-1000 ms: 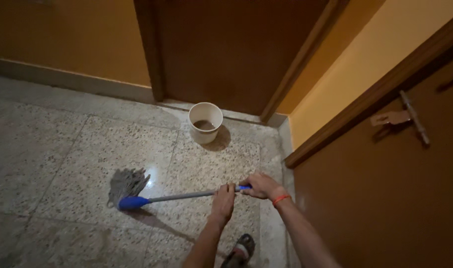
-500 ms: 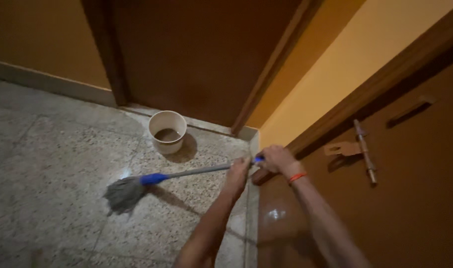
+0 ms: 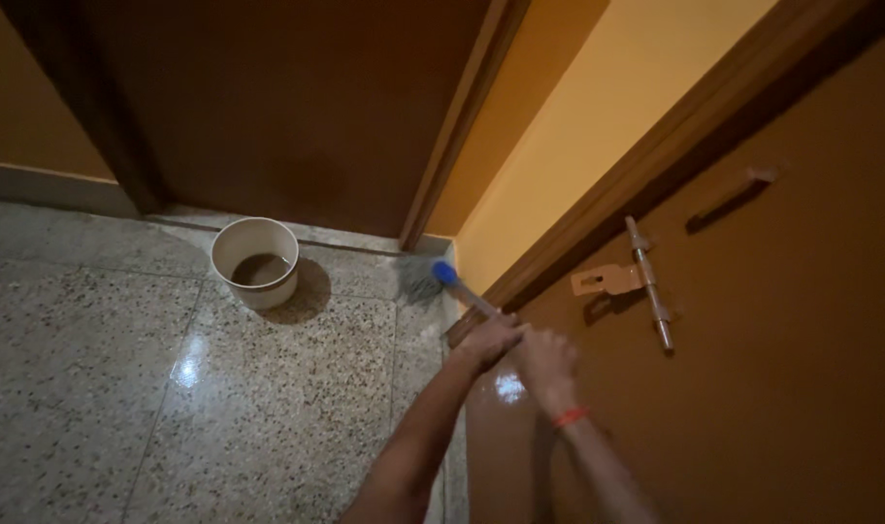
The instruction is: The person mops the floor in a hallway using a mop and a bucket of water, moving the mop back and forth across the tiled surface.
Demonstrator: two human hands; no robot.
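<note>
On the speckled floor (image 3: 122,388) at the left, a white bucket (image 3: 255,260) of murky water stands near the dark door, and a wet sheen shows on the tiles beside it, so that stretch looks mopped. Further right, the mop (image 3: 433,277) reaches into the corner by the yellow wall. Left hand (image 3: 488,340) and right hand (image 3: 544,361) both hold its handle in a closed grip, just beside the brown door with the latch (image 3: 646,281).
</note>
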